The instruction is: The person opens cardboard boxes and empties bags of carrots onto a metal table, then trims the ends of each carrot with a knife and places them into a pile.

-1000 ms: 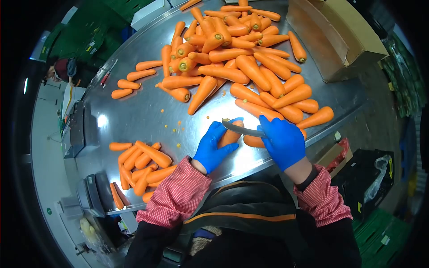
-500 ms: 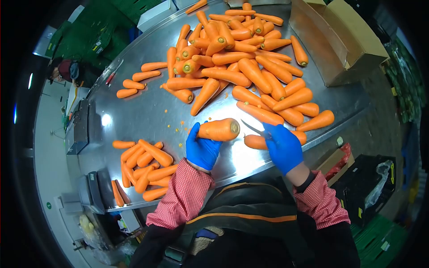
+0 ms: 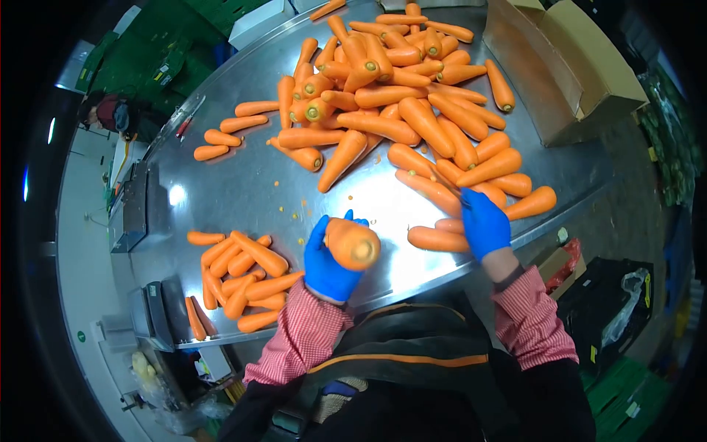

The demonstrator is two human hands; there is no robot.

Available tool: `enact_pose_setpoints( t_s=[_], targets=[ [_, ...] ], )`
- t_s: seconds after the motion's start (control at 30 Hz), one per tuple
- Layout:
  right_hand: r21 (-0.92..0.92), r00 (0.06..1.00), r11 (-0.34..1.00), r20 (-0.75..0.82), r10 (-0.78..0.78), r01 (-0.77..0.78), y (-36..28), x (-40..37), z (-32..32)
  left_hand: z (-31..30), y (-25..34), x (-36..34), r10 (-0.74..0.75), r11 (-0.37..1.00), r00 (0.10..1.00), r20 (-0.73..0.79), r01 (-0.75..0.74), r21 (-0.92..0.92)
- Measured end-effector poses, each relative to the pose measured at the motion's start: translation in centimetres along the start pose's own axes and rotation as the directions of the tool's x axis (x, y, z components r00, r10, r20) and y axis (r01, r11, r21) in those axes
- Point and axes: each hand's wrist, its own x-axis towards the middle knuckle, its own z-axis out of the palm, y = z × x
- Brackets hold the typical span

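In my blue-gloved left hand [image 3: 329, 267] is a thick carrot [image 3: 352, 241], its cut stem end tilted up toward me and a little blurred. My right hand [image 3: 486, 225], gloved alike, is closed around a small knife [image 3: 448, 181]. The blade points up and left over the carrots at the right and is hard to make out against them. Just left of that hand, two carrots [image 3: 436, 238] lie on the metal table [image 3: 221, 180]. Small orange and yellowish trimmings are scattered beyond my left hand.
A large carrot pile [image 3: 383, 96] covers the far side, beside an open cardboard box [image 3: 567, 74]. Another group of carrots [image 3: 243, 276] lies at the near left. A red-handled knife [image 3: 185, 127] rests by the left edge. A person [image 3: 110, 114] stands at the far left.
My left hand has turned the carrot so its stem end faces me more. My right hand has moved with the knife slightly right and away from me.
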Motion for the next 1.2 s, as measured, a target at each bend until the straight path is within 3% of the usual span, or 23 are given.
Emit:
enact_pose_setpoints(
  t_s=[0.03, 0.07, 0.17, 0.2, 0.27, 0.3, 0.37, 0.47, 0.5, 0.6, 0.63, 0.73, 0.77, 0.8, 0.83, 0.87, 0.97, 1.07, 1.13, 1.2],
  targets=[
    [-0.375, 0.973, 0.907, -0.046, -0.227, 0.194, 0.1, -0.1, -1.0, 0.6, 0.9, 0.1, 0.03, 0.996, 0.999, -0.011, -0.029, 0.09],
    [-0.405, 0.95, 0.873, -0.035, -0.31, 0.27, 0.3, -0.5, -0.9, 1.3, 2.3, 0.6, -0.059, 0.998, 0.997, -0.046, 0.057, -0.026],
    [-0.52, 0.803, 0.682, 0.013, -0.596, 0.514, 1.2, -0.8, 0.0, 0.1, 4.8, 5.4, -0.092, 0.971, 0.967, -0.237, 0.14, 0.194],
    [-0.504, 0.833, 0.713, 0.024, -0.552, 0.487, 1.0, -1.0, 0.3, 0.1, 5.4, 7.5, -0.021, 0.842, 0.977, -0.213, 0.133, 0.524],
    [-0.472, 0.89, 0.775, 0.049, -0.454, 0.421, 0.6, -1.4, 0.8, 0.2, 6.3, 11.3, 0.077, 0.293, 0.991, -0.108, 0.081, 0.953],
    [-0.462, 0.893, 0.785, 0.037, -0.449, 0.414, 1.0, -1.4, 0.9, -0.1, 6.3, 13.1, 0.214, 0.011, 0.977, -0.001, -0.001, 1.0],
    [-0.496, 0.874, 0.754, 0.022, -0.486, 0.431, 1.4, -1.7, 0.8, -0.5, 5.9, 15.7, 0.364, -0.544, 0.885, 0.29, -0.051, 0.838],
    [-0.51, 0.864, 0.743, 0.001, -0.503, 0.433, 2.0, -1.8, 0.5, 1.6, 5.7, 17.5, 0.339, -0.755, 0.934, 0.113, 0.199, 0.625],
    [-0.509, 0.865, 0.746, -0.006, -0.501, 0.429, 2.1, -1.9, 0.4, -0.1, 5.7, 18.5, 0.313, -0.759, 0.933, 0.176, 0.134, 0.637],
    [-0.449, 0.885, 0.797, -0.028, -0.466, 0.405, 2.0, -2.1, 0.2, -3.5, 7.1, 19.1, 0.225, -0.519, 0.947, 0.229, -0.083, 0.851],
    [-0.433, 0.891, 0.81, -0.031, -0.452, 0.396, 1.8, -2.1, 0.1, 0.8, 7.0, 15.2, 0.275, -0.43, 0.943, 0.186, -0.052, 0.901],
    [-0.327, 0.916, 0.87, -0.029, -0.4, 0.369, 1.2, -2.0, 0.2, -0.8, 7.6, 13.7, 0.307, 0.216, 0.95, 0.053, -0.124, 0.968],
    [-0.25, 0.926, 0.899, -0.027, -0.376, 0.358, 0.9, -1.9, 0.6, -0.1, 6.8, 11.8, 0.226, 0.632, 0.969, -0.101, -0.067, 0.772],
    [-0.173, 0.935, 0.922, -0.02, -0.355, 0.346, 0.6, -1.8, 1.0, -1.2, 6.3, 11.3, 0.087, 0.845, 0.983, -0.164, 0.015, 0.535],
    [-0.271, 0.894, 0.862, -0.013, -0.448, 0.428, 0.2, -1.6, 1.6, -1.4, 5.5, 10.3, 0.039, 0.934, 0.988, -0.152, 0.017, 0.356],
    [-0.365, 0.845, 0.786, 0.003, -0.535, 0.499, -0.3, -1.5, 2.2, -1.6, 4.6, 9.3, -0.005, 0.986, 0.991, -0.131, 0.027, 0.163],
    [-0.55, 0.706, 0.561, 0.076, -0.704, 0.619, -2.3, -1.8, 3.6, 1.1, 2.6, 5.6, -0.076, 0.997, 0.997, -0.024, 0.075, -0.026],
    [-0.659, 0.622, 0.387, 0.158, -0.767, 0.645, -2.8, -2.0, 4.5, 0.6, 1.3, 4.0, -0.106, 0.994, 0.989, 0.105, 0.101, 0.052],
    [-0.7, 0.616, 0.335, 0.188, -0.765, 0.631, -3.5, -2.3, 4.7, 1.4, 0.5, 3.0, 0.004, 0.966, 0.984, 0.177, -0.049, 0.253],
    [-0.706, 0.598, 0.31, 0.197, -0.777, 0.636, -3.7, -2.3, 4.8, 1.6, 0.0, 2.6, -0.039, 0.998, 0.988, 0.149, 0.031, 0.056]
  ],
)
